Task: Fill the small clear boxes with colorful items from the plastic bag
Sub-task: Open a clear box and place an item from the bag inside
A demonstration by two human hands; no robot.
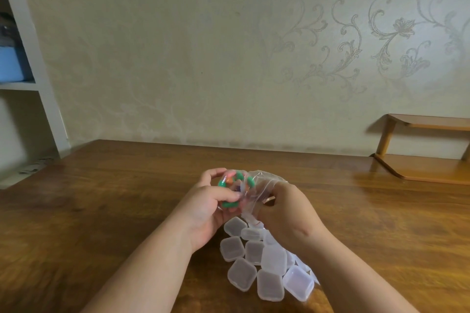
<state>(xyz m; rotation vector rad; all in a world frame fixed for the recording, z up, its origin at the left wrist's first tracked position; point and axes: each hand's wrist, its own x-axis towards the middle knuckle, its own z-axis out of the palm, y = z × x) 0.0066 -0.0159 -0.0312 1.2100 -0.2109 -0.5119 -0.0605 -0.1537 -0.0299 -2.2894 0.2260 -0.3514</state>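
Left hand (211, 201) is gripping the loaded end of the plastic bag (256, 185), fingers curled round the bulge and thumb lying across a green piece. Right hand (287, 208) is pinching the loose film at the other end, fingers curled in tight; I can't tell whether the mouth is open yet. The bag is hanging in both hands above the desk (101, 198), just beyond the box cluster and not resting on it.

The colorful items (229, 185) are showing through the film as green, orange and pink. They look like small, hard, rounded plastic, so I'm judging them light, not fragile, and prone to rolling or scattering if tipped out fast. The film is reading as thin, soft and slippery with no stiffness, and it's collapsing wherever it isn't held. Best hold is probably to cup the load from underneath with one hand and pinch the mouth edge with the other, feeding pieces out a few at a time.

The small clear boxes (254, 262) are lying on the desk below the wrists, touching and partly overlapping, several tilted, and a few are hidden under the right forearm. Lids are looking closed. I'm judging them thin, rigid and very light, so likely to skid on the polished wood. Hold each by its side walls and pop the lid at the front lip.
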